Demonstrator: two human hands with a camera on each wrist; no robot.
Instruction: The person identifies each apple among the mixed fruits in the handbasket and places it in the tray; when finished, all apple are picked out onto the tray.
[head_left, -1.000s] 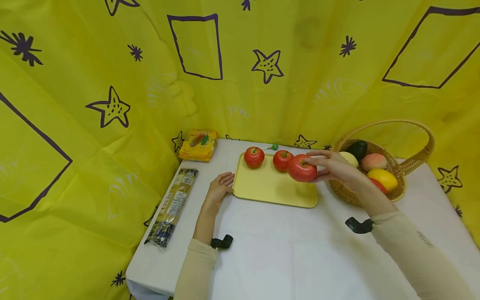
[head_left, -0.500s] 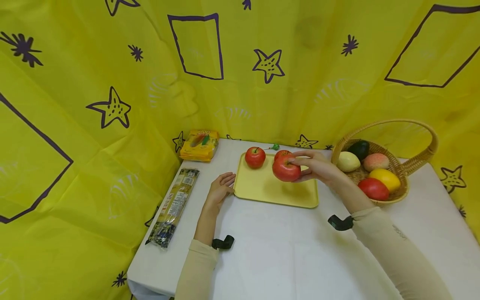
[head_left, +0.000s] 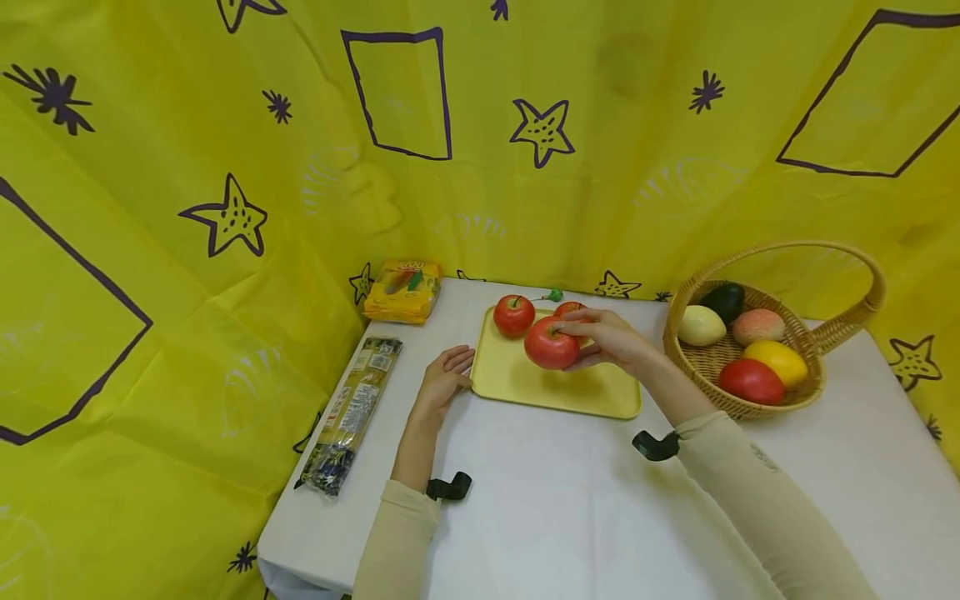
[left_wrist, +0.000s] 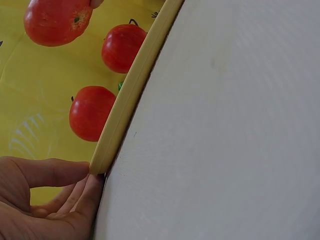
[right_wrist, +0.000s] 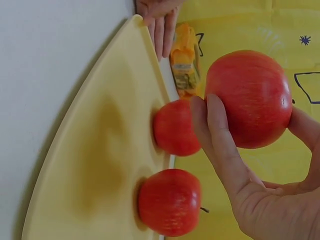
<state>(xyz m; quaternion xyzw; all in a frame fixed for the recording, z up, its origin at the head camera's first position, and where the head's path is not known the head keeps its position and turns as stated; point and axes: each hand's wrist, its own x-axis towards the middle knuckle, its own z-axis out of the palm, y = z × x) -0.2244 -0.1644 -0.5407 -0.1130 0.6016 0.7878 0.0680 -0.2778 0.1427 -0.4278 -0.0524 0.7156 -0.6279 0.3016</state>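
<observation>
My right hand [head_left: 606, 340] grips a red apple [head_left: 551, 343] by its side and holds it above the pale yellow tray [head_left: 517, 390]. In the right wrist view the held apple [right_wrist: 249, 99] sits between thumb and fingers, and a shadow falls on the tray below. Two more red apples stand at the tray's far side, one at the far left corner [head_left: 514, 316] and one [head_left: 572, 309] partly hidden behind the right hand. At the tray's near left corner is my left hand [head_left: 442, 381], holding that corner between thumb and fingers [left_wrist: 55, 172].
To the right stands a wicker basket [head_left: 812, 402] with a tall handle and several fruits. A yellow packet [head_left: 405, 292] lies at the back left, a long clear-wrapped package [head_left: 352, 412] in front of it. Behind the tray is a small green item [head_left: 553, 295]. A yellow curtain backs the white table.
My right hand has carried the apple leftward from the tray's right edge to over its middle. The basket's fruits have come into fuller view. The left hand stays at the tray corner.
</observation>
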